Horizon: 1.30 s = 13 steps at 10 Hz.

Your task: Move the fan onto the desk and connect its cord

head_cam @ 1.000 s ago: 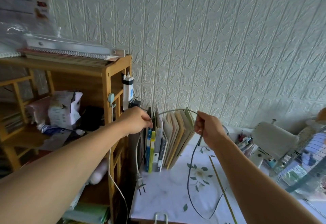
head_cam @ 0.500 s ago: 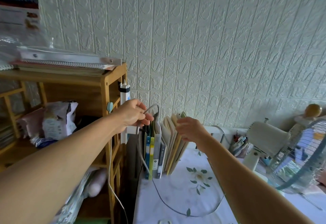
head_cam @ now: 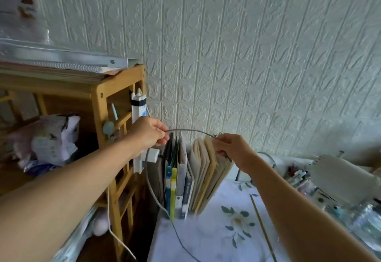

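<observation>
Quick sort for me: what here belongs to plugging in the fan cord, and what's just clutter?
In play: cord, left hand, right hand, white power strip on the wooden shelf.

Clutter: upright books, spiral notebooks, crumpled bags, pens.

books (head_cam: pixel 181 179) upright | wooden shelf (head_cam: pixel 101 96) left | notebooks (head_cam: pixel 61 68) on top

Both bare arms stretched forward toward the row of books (head_cam: pixel 185 171). Left hand (head_cam: pixel 147 132) just left of the books' tops, fingers pinched on the cord (head_cam: pixel 189 130). Right hand (head_cam: pixel 233 150) over their right end, fingertips pinching the cord too.
</observation>
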Each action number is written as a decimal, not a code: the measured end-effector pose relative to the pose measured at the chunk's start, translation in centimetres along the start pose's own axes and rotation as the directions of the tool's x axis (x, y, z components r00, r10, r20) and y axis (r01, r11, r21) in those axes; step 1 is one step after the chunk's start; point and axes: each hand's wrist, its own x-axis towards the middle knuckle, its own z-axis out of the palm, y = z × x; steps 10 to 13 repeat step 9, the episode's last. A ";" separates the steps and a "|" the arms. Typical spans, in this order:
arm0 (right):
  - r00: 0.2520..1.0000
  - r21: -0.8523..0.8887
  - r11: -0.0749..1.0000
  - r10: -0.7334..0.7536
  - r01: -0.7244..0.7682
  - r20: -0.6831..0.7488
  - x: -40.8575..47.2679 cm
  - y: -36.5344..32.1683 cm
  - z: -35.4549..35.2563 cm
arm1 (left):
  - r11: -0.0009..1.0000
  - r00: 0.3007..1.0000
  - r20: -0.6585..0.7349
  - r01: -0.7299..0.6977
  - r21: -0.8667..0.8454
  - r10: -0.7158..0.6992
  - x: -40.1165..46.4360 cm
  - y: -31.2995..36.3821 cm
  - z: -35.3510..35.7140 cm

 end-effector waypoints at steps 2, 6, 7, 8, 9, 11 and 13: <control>0.999 -0.066 0.998 0.002 0.001 0.044 6.6 2.0 -0.4 | 0.980 0.991 -0.136 0.033 0.198 -0.006 5.0 -2.7 3.8; 0.998 -0.279 0.960 0.039 -0.024 0.051 17.1 6.3 4.3 | 0.818 0.994 -0.105 0.030 0.574 0.037 10.1 -8.4 7.3; 0.997 -0.335 0.942 0.035 -0.012 0.061 18.0 7.5 5.0 | 0.776 0.994 -0.100 0.038 0.629 0.032 10.7 -9.3 8.2; 0.996 -0.405 0.914 0.020 0.018 0.090 18.2 8.6 5.3 | 0.743 0.996 -0.085 0.057 0.667 0.000 11.0 -10.1 9.2; 0.995 -0.463 0.885 0.007 0.039 0.097 18.1 8.6 5.3 | 0.735 0.996 -0.089 0.060 0.675 0.000 10.9 -10.3 9.5; 0.995 -0.463 0.885 0.007 0.039 0.097 18.1 8.6 5.3 | 0.735 0.996 -0.089 0.060 0.675 0.000 10.9 -10.3 9.5; 0.995 -0.463 0.885 0.007 0.039 0.097 18.1 8.6 5.3 | 0.735 0.996 -0.089 0.060 0.675 0.000 10.9 -10.3 9.5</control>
